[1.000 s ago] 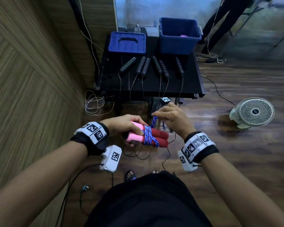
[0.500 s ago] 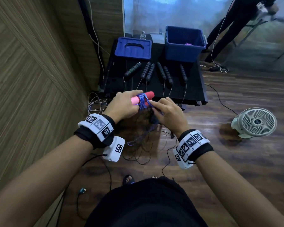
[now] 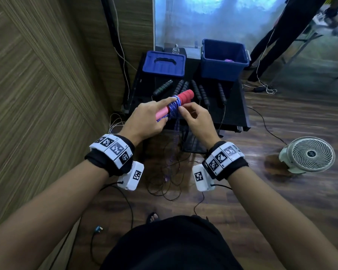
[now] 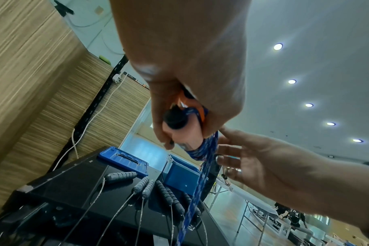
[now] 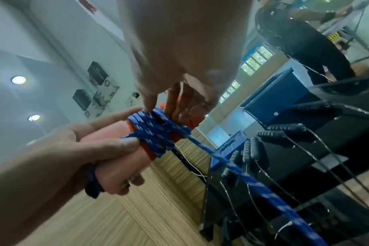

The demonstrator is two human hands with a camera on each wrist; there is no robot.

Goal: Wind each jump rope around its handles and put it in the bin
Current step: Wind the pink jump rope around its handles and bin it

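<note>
Left hand [image 3: 144, 118] clenched around the pink and red handles [image 3: 180, 98], held above the front edge of the black table [image 3: 236, 106]. Right hand [image 3: 197, 121] pinching the blue rope [image 3: 173, 109] at its coils, loose end hanging down. Blue bin [image 3: 223, 63] behind.

Wood-grain wall panels [image 3: 37, 90], dark plank floor [image 3: 281, 191], black table [image 3: 234, 106], white fan [image 3: 308, 154], ceiling spotlights [image 4: 278, 46].

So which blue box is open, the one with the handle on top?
No, the open one is the deep blue bin at the table's far right. The flat blue piece with the handle, left of it, looks like a lid.
</note>
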